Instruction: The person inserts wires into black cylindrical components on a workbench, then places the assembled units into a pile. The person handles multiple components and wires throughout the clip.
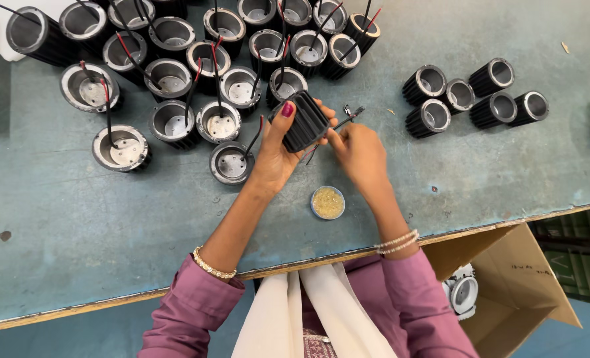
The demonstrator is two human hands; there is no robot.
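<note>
1. The left hand (275,156) is clenched around a black finned housing (303,120), thumb on its near side and fingers wrapped over the far side. It is held tilted, just above the counter (76,225), near the middle.

2. The right hand (360,151) pinches the thin wires (349,118) that come out of the housing's right end; the fingertips meet the housing there. So the housing lies between the two hands, gripped by the left and touched by the right.

3. A likely slip: the wires are thin and held only by fingertips, so a hard pull could tear them loose or fray them.

4. The housing is round and ribbed; if the left hand loosens, it could roll onto the counter and knock the nearest wired housing (231,162), which stands just left of that wrist.

5. A small dish of yellowish bits (327,202) sits near the front edge, between the forearms. A dropped elbow or sleeve could tip it and scatter the contents.

6. Many open housings with red and black leads (169,76) crowd the far left part of the counter; their upright leads could snag a reaching hand.

7. A smaller group of bare housings (471,98) lies toward the far right, well apart from both hands.

8. A cardboard box (514,285) stands below the front edge at the right.
</note>
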